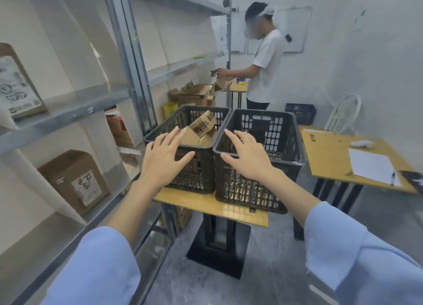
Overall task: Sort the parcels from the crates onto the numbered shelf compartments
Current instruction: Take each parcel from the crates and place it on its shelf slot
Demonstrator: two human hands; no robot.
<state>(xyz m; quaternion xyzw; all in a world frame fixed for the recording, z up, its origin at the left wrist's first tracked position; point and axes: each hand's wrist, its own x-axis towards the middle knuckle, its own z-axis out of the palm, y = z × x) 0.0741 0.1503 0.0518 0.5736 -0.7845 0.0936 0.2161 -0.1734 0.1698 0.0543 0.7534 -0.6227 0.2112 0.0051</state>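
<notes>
Two black slotted crates stand side by side on a small wooden table [206, 205]. The left crate [190, 176] holds brown cardboard parcels [202, 125] with black print. I cannot see what the right crate [283, 149] holds. My left hand [163, 157] hovers over the near rim of the left crate, fingers spread, holding nothing. Over the near left corner of the right crate my right hand [248, 156] is spread too, palm down and empty. The metal shelf unit [68, 115] stands at left. It holds one labelled brown parcel [74, 181] low down and another [17, 83] one level up.
Another person in a white shirt [266, 64] handles cardboard boxes [194, 94] at the shelf's far end. At right stands a second wooden table [329, 158] with a sheet of paper [372, 167] and a pen. Behind it are a blue crate [301, 113] and a white chair [343, 112].
</notes>
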